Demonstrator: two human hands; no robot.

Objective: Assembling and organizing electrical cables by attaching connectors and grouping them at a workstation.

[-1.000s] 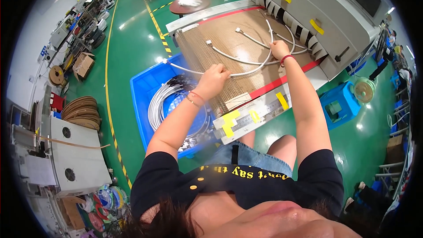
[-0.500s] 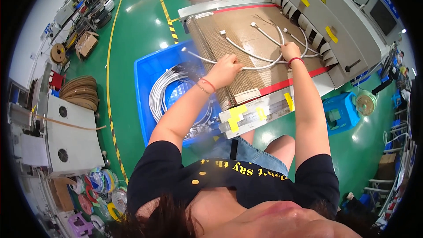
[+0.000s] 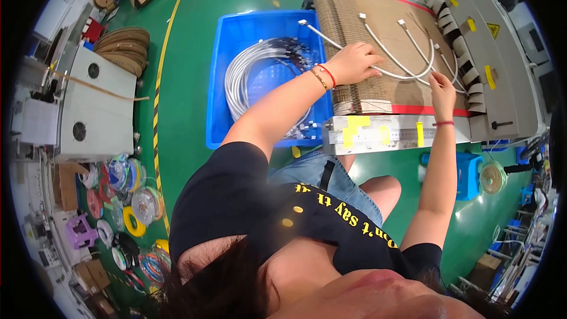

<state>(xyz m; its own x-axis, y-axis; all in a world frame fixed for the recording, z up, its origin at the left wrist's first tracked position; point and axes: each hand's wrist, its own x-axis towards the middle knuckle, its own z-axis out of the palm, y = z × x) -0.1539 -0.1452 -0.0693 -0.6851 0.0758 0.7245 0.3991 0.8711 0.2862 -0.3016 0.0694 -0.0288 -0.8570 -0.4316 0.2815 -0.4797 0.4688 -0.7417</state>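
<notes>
My left hand [image 3: 356, 64] is closed around a white cable [image 3: 407, 77] above the left end of a brown mesh conveyor belt [image 3: 378, 35]. One end of that cable, with a small white connector [image 3: 303, 22], sticks out over the blue bin. Past my fingers the cable bends to the right and curves up in a loop. At the belt's near right part, my right hand [image 3: 442, 90] pinches the cable close to this bend. More white cables with connectors [image 3: 362, 16] lie on the belt beyond my hands.
Left of the belt stands a blue bin [image 3: 214, 77] holding a coil of white cables [image 3: 239, 77]. A grey machine housing [image 3: 514, 77] with hanging flaps borders the belt's right side. A metal rail [image 3: 401, 134] runs along the near edge. A small fan [image 3: 493, 178] stands by a blue stool [image 3: 468, 175].
The whole view has swung left, so the belt and bin appear farther right. My right hand has come nearer to the belt's front edge. My left hand keeps hold of the cable.
</notes>
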